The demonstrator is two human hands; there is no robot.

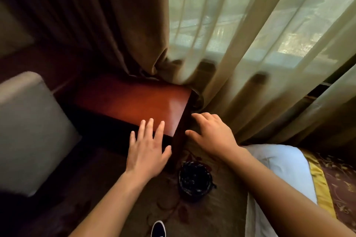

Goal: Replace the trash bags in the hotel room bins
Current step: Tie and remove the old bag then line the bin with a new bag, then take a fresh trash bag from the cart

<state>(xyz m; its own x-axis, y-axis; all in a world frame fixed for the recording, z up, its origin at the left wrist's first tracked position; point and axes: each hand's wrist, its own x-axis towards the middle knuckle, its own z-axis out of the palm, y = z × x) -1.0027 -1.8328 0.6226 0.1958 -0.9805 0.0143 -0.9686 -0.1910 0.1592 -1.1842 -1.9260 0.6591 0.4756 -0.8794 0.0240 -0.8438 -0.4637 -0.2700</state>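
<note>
A small round bin (195, 181) lined with a dark bag stands on the carpet beside the leg of a reddish wooden table (133, 102). My left hand (148, 150) is stretched out with fingers spread over the table's near corner and holds nothing. My right hand (212, 134) reaches forward past the table's right edge toward the curtains, fingers loosely bent and empty. Both hands are above and beyond the bin, not touching it.
A grey upholstered chair (27, 127) stands at the left. Brown drapes (119, 25) and sheer curtains (240, 44) hang behind the table. A bed with white sheet (279, 165) and gold-trimmed runner is at the right. My dark shoe (158, 229) shows on the patterned carpet.
</note>
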